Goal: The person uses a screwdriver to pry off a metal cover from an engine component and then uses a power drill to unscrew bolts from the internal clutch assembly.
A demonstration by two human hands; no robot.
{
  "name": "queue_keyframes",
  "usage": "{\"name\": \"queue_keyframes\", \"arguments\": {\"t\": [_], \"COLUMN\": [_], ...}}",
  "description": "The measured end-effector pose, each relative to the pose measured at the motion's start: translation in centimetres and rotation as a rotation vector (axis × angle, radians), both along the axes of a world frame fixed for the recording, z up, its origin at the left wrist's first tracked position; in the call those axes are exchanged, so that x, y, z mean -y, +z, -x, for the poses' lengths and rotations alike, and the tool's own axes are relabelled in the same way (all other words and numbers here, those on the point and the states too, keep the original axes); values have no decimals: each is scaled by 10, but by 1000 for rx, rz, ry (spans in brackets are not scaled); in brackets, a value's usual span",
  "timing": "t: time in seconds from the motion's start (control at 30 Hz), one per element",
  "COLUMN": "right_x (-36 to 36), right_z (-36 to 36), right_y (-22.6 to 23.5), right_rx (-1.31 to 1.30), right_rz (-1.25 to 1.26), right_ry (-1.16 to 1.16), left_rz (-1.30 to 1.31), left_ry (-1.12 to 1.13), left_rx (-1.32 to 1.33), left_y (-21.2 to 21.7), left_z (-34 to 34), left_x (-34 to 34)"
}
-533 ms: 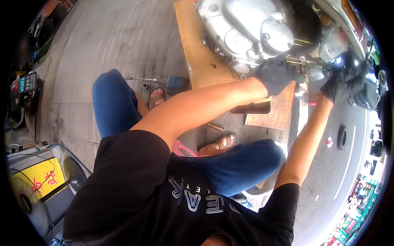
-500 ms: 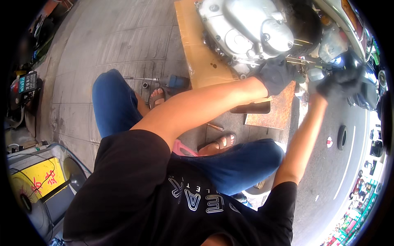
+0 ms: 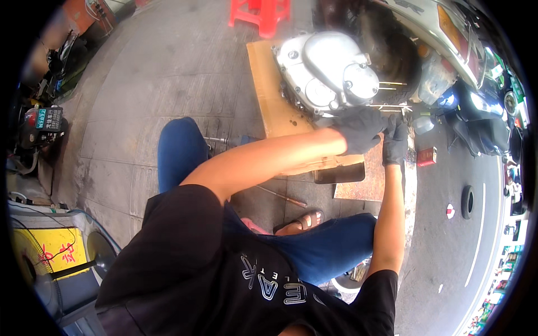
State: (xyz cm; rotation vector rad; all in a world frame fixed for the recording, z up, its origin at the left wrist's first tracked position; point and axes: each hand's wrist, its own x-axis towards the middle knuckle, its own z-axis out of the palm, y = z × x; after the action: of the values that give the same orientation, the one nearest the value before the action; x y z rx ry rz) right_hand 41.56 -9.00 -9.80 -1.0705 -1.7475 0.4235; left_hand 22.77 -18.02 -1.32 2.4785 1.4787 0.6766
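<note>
A silver motorcycle engine (image 3: 336, 73) lies on a flat cardboard sheet (image 3: 266, 95), with long thin metal studs (image 3: 392, 85) sticking out from its right side. My left hand (image 3: 361, 131), in a black glove, is at the engine's near right corner with its fingers curled toward the right. Right beside it is my right hand (image 3: 395, 143), also black-gloved, its fingers bent in close to the left hand's fingertips. Anything between the fingers is too small or too hidden to make out.
Below my left hand lies a dark phone-like slab (image 3: 339, 173), by a rusty metal plate (image 3: 358, 189). A screwdriver (image 3: 294, 200) rests on the paving near my foot. A red can (image 3: 426, 157) stands right of my hands. Beyond the engine is a red stool (image 3: 263, 17).
My right hand has come in from the far right to meet the left at the engine's corner. The view has shifted, bringing the red stool into sight.
</note>
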Motion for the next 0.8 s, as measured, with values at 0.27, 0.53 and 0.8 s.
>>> {"name": "queue_keyframes", "arguments": {"t": [0.27,0.53,0.8], "right_x": [3,-19,-51], "right_z": [21,31,52], "right_y": [5,6,-1], "right_rx": [-386,-748,-743], "right_rz": [285,374,545], "right_ry": [-46,-60,-68], "left_rz": [73,330,358], "left_ry": [597,668,567], "left_rx": [697,464,636], "left_y": [29,13,6], "left_z": [206,198,206], "left_x": [-20,-79,-105]}}
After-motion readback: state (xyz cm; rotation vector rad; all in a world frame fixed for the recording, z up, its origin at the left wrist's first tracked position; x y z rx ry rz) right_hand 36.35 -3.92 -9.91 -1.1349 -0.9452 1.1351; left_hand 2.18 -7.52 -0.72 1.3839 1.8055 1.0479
